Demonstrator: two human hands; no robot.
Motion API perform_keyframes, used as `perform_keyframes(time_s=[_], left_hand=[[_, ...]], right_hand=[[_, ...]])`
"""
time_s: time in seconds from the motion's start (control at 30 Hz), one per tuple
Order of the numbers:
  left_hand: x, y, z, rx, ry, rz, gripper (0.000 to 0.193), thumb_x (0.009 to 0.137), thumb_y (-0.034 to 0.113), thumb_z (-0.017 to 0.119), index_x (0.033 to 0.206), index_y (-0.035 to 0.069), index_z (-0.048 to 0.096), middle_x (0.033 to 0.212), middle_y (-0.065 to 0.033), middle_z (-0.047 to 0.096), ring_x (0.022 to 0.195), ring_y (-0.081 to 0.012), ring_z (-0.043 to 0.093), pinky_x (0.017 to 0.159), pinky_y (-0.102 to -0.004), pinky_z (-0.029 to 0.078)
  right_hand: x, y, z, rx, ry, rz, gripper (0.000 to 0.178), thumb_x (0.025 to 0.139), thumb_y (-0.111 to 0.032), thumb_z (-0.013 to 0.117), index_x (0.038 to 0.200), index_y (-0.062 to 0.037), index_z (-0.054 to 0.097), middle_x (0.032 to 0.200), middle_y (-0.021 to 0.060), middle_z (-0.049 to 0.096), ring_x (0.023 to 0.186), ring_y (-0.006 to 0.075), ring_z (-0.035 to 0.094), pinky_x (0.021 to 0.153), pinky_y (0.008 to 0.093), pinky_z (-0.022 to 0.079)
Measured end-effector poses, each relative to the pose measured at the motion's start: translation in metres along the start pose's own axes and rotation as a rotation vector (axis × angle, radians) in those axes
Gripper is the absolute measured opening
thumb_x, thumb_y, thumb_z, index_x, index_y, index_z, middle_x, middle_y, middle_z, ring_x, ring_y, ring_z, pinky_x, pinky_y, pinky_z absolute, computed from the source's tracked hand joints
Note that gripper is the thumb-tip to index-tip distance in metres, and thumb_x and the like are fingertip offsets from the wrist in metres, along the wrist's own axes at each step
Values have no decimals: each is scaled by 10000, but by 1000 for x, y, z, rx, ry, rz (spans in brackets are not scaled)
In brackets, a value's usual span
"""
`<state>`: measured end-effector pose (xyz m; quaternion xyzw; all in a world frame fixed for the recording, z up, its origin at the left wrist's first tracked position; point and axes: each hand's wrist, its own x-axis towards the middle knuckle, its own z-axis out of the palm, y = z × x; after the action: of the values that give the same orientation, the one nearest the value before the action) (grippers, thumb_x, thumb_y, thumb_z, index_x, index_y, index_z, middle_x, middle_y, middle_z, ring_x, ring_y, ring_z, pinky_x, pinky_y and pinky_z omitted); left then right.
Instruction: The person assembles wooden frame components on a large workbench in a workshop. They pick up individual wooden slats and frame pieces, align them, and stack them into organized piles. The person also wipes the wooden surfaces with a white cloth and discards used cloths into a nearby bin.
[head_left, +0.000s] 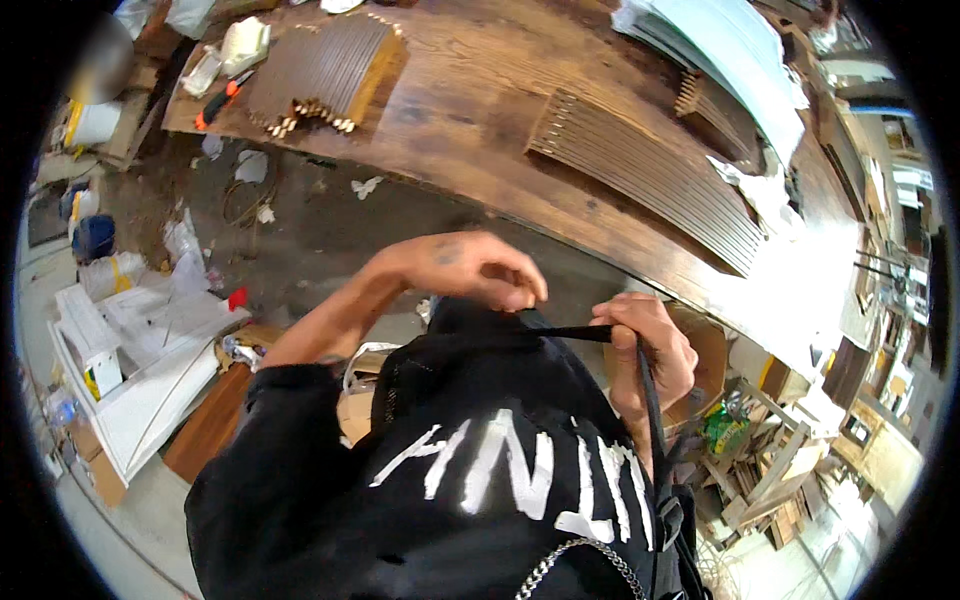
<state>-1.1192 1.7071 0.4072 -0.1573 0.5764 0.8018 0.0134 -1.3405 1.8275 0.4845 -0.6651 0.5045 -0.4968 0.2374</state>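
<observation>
Here's a flat black fabric strap, stretched straight just right of centre frame, and the right hand has its grip closed around it. At centre, the left hand curls inward; can't tell whether that grip holds anything. Upper right, long grooved brown strips line the glossy wood-grain tabletop.

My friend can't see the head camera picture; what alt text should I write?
A person in a black top with white lettering holds a black strap in the right hand; the left hand is curled nearby. Beyond them, brown strips lie in rows on a wooden table.
</observation>
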Motion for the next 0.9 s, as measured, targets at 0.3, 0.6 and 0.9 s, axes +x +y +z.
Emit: perform_keyframes(time_s=[0.3,0.6,0.9], left_hand=[[-19,5,56,355,116,84,366,829,231,760,1112,14,676,991,-111,685,941,-225,657,821,-347,505],[-93,-137,35,331,-153,-489,258,818,108,574,996,-54,667,873,-127,704,838,-234,647,762,-382,508],[-169,-190,129,224,-37,-1054,434,872,305,547,1202,39,638,1183,-191,661,1042,-326,638,895,-444,487]], right_hand=[[5,-1,-43,192,-177,-194,289,732,-247,817,897,-37,708,837,74,689,800,272,683,748,397,549],[-2,-5,-91,500,-418,-406,208,892,-199,652,978,-24,726,921,118,699,836,269,684,732,380,532],[-50,82,-96,157,-30,508,274,894,-181,666,1080,20,662,982,150,702,900,249,681,803,330,519]])
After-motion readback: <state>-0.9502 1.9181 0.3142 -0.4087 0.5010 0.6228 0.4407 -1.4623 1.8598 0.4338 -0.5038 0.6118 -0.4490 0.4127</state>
